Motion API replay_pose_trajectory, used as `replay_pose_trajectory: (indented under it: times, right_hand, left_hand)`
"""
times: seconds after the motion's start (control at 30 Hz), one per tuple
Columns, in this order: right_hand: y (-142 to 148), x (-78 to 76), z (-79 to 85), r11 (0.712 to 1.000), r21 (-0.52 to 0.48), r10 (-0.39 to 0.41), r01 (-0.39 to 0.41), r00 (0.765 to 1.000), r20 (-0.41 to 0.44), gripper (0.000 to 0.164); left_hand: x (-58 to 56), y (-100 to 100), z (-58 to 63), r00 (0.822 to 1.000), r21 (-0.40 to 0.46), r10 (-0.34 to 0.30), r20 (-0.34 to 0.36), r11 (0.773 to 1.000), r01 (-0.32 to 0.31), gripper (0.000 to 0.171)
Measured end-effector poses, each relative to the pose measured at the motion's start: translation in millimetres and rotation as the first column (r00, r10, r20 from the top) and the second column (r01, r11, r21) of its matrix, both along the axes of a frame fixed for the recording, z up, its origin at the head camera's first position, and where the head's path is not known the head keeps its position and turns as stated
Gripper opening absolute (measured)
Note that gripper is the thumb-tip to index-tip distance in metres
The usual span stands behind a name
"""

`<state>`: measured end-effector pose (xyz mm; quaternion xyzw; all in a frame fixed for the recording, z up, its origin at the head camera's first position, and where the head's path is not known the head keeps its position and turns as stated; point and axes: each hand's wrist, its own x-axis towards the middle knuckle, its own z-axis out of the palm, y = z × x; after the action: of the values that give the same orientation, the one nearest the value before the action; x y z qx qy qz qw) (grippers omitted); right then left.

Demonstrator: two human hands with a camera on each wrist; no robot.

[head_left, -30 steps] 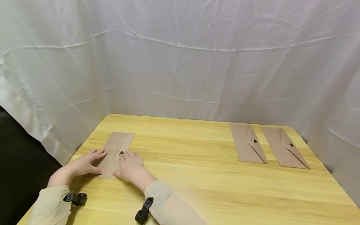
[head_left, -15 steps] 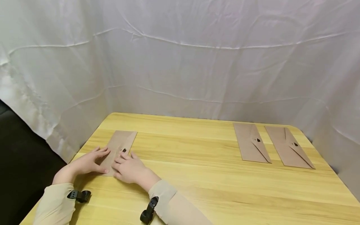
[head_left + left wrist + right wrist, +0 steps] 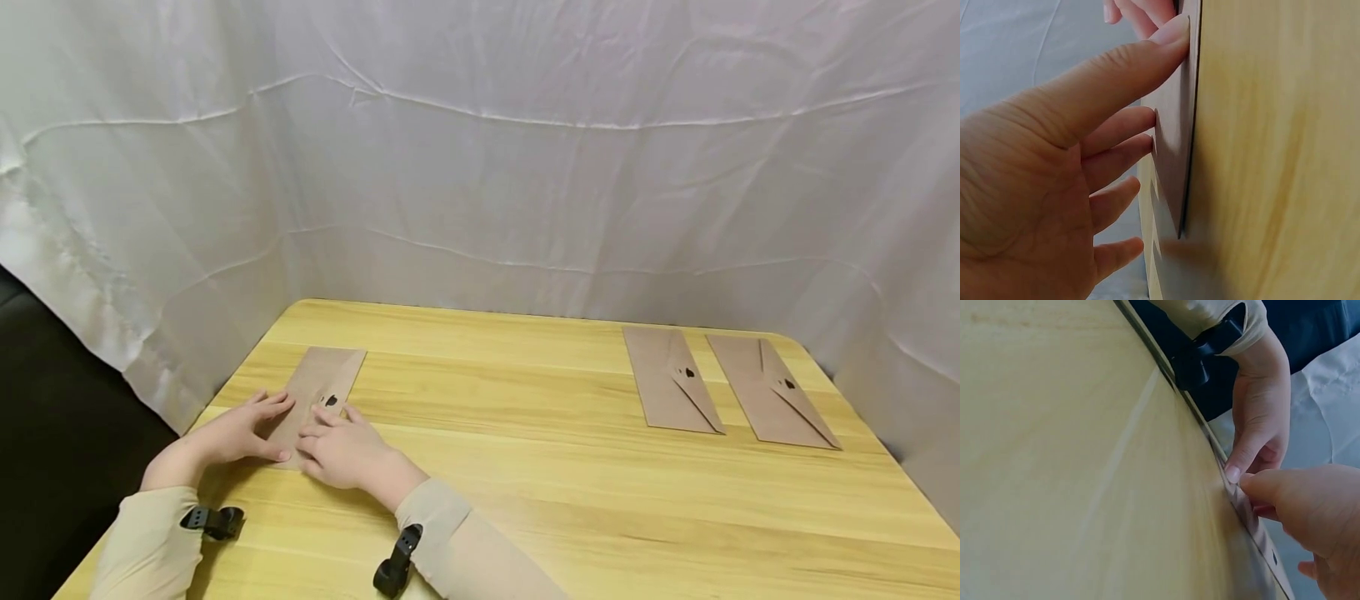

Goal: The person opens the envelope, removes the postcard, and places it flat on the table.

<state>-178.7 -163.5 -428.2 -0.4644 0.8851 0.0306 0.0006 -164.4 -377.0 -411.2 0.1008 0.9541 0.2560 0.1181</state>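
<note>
- The left envelope point(image 3: 322, 372), brown, lies flat on the wooden table point(image 3: 525, 467), its length running away from the person; both hands are on it.
- The left hand point(image 3: 228, 433) comes over the left envelope's left long side. Its thumb and fingers stand wide apart, grasping nothing; the thumb rests on the left envelope's surface towards its near end, two fingertips touch it further up, and the last two fingers are spread away from the thumb.
- The right hand point(image 3: 348, 454) comes from the right of the left envelope and covers part of its near half. The fingers reach over the paper, slightly bent, with narrow gaps, and the tips rest on it; the right thumb tip is just beside the left thumb.
- A dark printed mark point(image 3: 332, 401) shows on the left envelope, just beyond the right fingertips.
- Well apart to the right of the left envelope lies a second envelope point(image 3: 667, 392), and beyond it, just beside, a third envelope point(image 3: 761, 400); each shows a folded flap and a similar mark.
- Nearer the person than the left envelope are a pale left sleeve point(image 3: 150, 546) and right sleeve point(image 3: 480, 542), each with a black wrist device point(image 3: 213, 523) at its cuff.
- Behind the left envelope, past the table's far edge, hangs a whitish curtain point(image 3: 480, 192).
</note>
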Motion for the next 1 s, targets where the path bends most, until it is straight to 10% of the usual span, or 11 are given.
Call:
replay_pose_trajectory:
  times: [1.0]
  right_hand:
    - [-0.9, 23.5, 30.8, 0.942, 0.142, -0.299, 0.303, 0.953, -0.046, 0.032]
  left_hand:
    - [-2.4, -5.3, -1.9, 1.000, 0.004, 0.005, -0.003, 1.000, -0.005, 0.094]
